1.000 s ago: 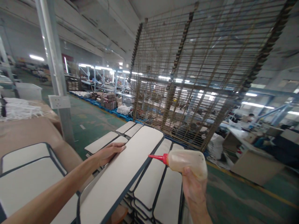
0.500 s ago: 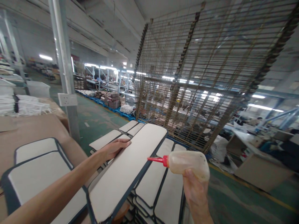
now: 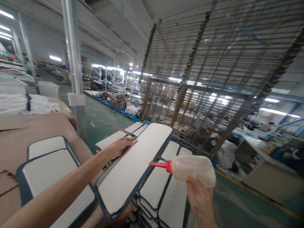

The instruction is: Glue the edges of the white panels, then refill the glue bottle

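My left hand (image 3: 122,146) grips the left edge of a long white panel with a dark blue border (image 3: 135,164), its thumb on top. The panel is tilted, with rounded corners, and a glossy wet-looking strip shows along its near border. In my right hand (image 3: 199,194) is a clear squeeze bottle (image 3: 193,170) with a red nozzle, lying on its side. The nozzle tip (image 3: 152,164) points left at the panel's right border; whether it touches cannot be made out. Below lie stacked panels of the same kind (image 3: 175,199).
Two more bordered panels (image 3: 54,171) lie on a brown-covered table (image 3: 47,125) to the left. A metal post with a socket box (image 3: 76,99) stands behind it. A large tilted wire rack (image 3: 201,76) rises ahead. Cardboard boxes (image 3: 273,180) sit at right.
The whole view has shifted slightly to the right. The nozzle tip has moved a little nearer along the panel's right border. Both hands keep their holds.
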`<state>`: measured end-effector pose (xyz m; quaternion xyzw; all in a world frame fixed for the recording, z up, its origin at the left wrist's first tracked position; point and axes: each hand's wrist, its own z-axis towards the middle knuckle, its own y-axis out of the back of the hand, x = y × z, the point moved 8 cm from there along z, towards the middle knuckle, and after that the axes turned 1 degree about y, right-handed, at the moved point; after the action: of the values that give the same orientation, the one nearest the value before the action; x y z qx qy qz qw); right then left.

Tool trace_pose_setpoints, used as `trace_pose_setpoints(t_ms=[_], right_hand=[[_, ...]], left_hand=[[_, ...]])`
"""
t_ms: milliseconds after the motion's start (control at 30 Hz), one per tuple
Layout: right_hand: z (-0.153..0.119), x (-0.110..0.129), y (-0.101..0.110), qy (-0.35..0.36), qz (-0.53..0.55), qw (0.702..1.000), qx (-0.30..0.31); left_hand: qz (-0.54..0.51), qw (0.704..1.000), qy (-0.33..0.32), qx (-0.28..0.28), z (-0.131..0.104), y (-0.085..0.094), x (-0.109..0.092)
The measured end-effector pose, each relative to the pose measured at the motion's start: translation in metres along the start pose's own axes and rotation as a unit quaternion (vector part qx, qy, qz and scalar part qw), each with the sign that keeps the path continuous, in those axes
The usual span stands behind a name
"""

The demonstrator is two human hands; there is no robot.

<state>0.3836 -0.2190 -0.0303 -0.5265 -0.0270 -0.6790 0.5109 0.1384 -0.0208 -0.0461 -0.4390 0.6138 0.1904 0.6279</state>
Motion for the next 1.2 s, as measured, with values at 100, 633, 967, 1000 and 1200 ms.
trace_pose_setpoints(t_ms=[100, 633, 967, 1000, 1200], right_hand=[[-0.002, 0.000, -0.001, 0.007, -0.011, 1.000, 0.008], [-0.018, -0.005, -0.010, -0.025, 0.005, 0.999, 0.035], [-0.030, -0.011, -0.024, -0.058, 0.022, 0.996, 0.069], [-0.034, -0.014, -0.026, -0.066, 0.026, 0.994, 0.087], [-0.048, -0.023, -0.029, -0.100, 0.057, 0.985, 0.130]], left_hand=[[-0.009, 1.000, 0.005, -0.006, 0.004, 0.005, 0.000], [0.003, 1.000, 0.004, -0.006, 0.009, 0.009, -0.010], [0.008, 1.000, 0.001, -0.014, 0.017, 0.020, -0.014], [0.009, 1.000, -0.001, -0.017, 0.018, 0.021, -0.015], [0.016, 0.999, -0.022, -0.044, 0.020, 0.031, -0.020]])
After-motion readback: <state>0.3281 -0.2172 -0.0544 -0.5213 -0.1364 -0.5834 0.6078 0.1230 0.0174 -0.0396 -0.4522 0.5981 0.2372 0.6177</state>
